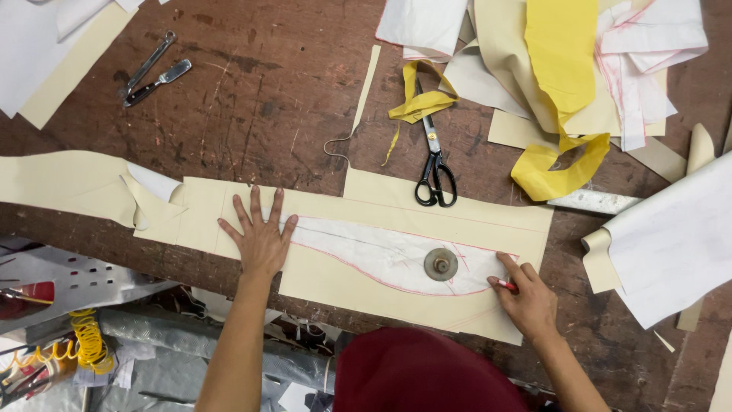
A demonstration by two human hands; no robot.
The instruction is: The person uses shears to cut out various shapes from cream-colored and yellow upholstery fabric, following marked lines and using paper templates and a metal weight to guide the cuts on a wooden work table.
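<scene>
A cream fabric panel lies along the near edge of a worn wooden table. On it rests a white curved pattern piece, held down by a round metal weight. My left hand lies flat with fingers spread on the fabric at the pattern's left tip. My right hand grips a red marking pencil at the pattern's right end, where a red line runs along the curve.
Black-handled scissors lie just beyond the fabric, beside a yellow strip. Piles of cream, white and yellow cut pieces fill the far right. Two metal tools lie far left. A metal ruler sits right.
</scene>
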